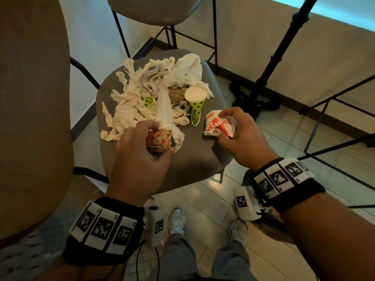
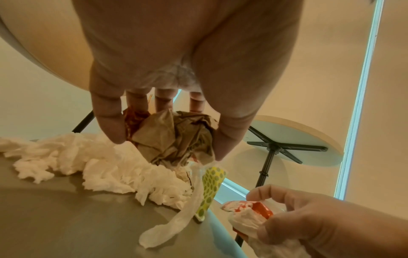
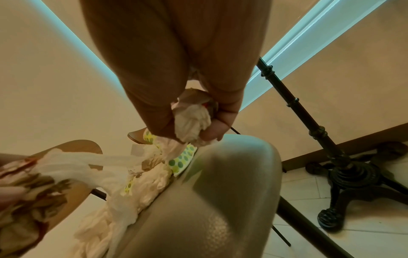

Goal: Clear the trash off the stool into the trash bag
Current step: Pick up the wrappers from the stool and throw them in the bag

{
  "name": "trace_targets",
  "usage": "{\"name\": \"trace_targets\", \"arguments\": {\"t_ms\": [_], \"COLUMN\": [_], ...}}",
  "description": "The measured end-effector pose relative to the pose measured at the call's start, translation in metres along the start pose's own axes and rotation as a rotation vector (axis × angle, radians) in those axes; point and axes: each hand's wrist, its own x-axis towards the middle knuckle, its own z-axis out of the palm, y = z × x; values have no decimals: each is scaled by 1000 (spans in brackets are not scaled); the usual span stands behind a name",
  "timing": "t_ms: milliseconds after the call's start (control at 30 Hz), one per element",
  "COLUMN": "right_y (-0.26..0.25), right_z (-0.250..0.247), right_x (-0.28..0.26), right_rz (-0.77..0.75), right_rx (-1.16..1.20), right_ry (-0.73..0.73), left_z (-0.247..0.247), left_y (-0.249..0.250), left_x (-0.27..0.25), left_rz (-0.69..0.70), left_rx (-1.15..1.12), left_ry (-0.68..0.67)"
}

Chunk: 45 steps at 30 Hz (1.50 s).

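A grey stool (image 1: 194,159) carries a heap of crumpled white napkins (image 1: 129,106) and a green-dotted paper cup (image 1: 195,102) lying on its side. My left hand (image 1: 142,157) grips a crumpled brown and red wrapper ball (image 1: 160,139) (image 2: 174,137), with a white napkin strip (image 2: 189,206) trailing from it. At the stool's right edge my right hand (image 1: 241,134) grips a crumpled red and white wrapper (image 1: 219,125) (image 3: 192,120). A second dotted cup (image 1: 148,101) lies half buried in the napkins. No trash bag shows in any view.
A tall tan chair back (image 1: 30,118) stands close on the left. Another grey stool (image 1: 154,11) is behind, and a black ornate table base (image 1: 255,98) (image 3: 351,176) stands to the right. Black chair legs (image 1: 334,122) cross the tiled floor at right. My feet (image 1: 176,222) are below.
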Motion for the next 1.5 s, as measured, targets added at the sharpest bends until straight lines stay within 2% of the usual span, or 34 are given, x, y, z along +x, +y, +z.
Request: {"name": "trace_targets", "arguments": {"t_ms": [167, 333, 500, 800, 967, 1233, 1366, 1500], "right_y": [2, 2, 2, -1, 4, 22, 40, 73], "right_z": [1, 3, 3, -5, -6, -24, -49, -80], "right_x": [3, 8, 5, -6, -15, -43, -66, -99], "right_rz": [7, -5, -11, -19, -12, 7, 47, 119], "right_rx": [-15, -39, -19, 42, 51, 122, 153, 237], "right_ry": [0, 6, 11, 61, 47, 88, 123, 154], "left_z": [-3, -2, -14, -39, -25, -23, -21, 4], "left_y": [1, -8, -8, 20, 16, 36, 66, 100], "left_x": [-5, -8, -17, -34, -41, -59, -74, -85], "left_rz": [3, -69, -98, 27, -26, 9, 38, 90], "left_rx": [-44, -46, -85, -169, -164, -210, -315, -394], "left_ry": [-15, -48, 5, 73, -7, -50, -159, -327]}}
